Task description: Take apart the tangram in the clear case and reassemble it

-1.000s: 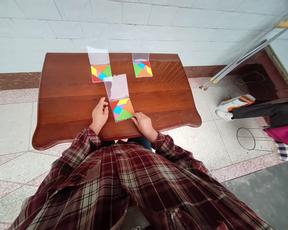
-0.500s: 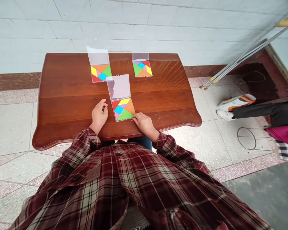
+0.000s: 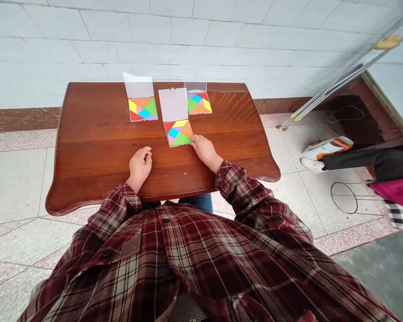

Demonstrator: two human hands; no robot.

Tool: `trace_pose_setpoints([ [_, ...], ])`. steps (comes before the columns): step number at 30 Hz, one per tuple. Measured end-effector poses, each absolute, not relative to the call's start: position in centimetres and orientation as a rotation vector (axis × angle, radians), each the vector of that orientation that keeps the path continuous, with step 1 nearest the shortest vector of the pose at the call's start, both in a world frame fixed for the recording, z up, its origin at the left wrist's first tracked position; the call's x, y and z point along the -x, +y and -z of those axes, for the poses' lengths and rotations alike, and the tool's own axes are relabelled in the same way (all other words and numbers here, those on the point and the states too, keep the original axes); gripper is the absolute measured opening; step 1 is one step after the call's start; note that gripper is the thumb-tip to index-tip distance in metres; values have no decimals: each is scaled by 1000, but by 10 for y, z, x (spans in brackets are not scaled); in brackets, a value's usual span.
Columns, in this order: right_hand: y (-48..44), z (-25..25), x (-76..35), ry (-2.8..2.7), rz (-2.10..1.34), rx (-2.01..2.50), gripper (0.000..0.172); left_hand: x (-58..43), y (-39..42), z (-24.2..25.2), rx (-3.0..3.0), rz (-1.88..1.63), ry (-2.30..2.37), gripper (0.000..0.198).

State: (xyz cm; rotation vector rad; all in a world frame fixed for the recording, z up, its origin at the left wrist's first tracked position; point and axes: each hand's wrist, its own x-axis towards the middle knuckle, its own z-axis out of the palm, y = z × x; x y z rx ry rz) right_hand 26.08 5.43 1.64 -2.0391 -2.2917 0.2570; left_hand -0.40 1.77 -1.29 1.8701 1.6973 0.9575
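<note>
A tangram box [image 3: 178,133] with its clear lid [image 3: 173,105] raised lies on the wooden table, its coloured pieces fitted together in a square. My right hand [image 3: 204,148] grips the box's near right corner between thumb and fingers. To the left of the box, my left hand [image 3: 141,163] rests on the table with loosely curled fingers, touching no box; whether anything small is in it is hidden. Behind stand two more lidded tangram sets, the left tangram set [image 3: 143,109] and the right tangram set [image 3: 201,105], the latter partly covered by the middle box's lid.
The wooden table [image 3: 97,156] stands against a white tiled wall [image 3: 97,53]. At the right, crutches [image 3: 309,105] lean by the wall. A person's leg [image 3: 356,160] in dark trousers, a white and orange bag [image 3: 332,146] and a wire ring frame [image 3: 344,197] are beyond the table.
My right hand has slid the middle tangram box away from me and slightly right, so its lid now overlaps the right set. My left hand stays nearly in place. The view has shifted slightly.
</note>
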Motion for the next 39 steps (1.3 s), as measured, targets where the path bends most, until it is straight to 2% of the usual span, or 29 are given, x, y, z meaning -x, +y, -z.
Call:
trace_pose_setpoints([
  [7, 105, -21, -251, -2275, -285, 2102, 24, 4, 16, 10, -1869, -945, 1701, 30],
  [18, 172, -17, -231, -2145, -337, 2132, 23, 5, 15, 8, -1854, -962, 1696, 29],
  [27, 177, -17, -233, -2113, -319, 2112, 26, 7, 17, 10, -1854, -974, 1699, 31],
  [34, 170, -25, -278, -1992, -171, 2244, 34, 7, 19, 10, -1852, -968, 1719, 31],
  [39, 173, -23, -297, -2122, -115, 2249, 38, 7, 19, 9, -1844, -976, 1726, 31],
])
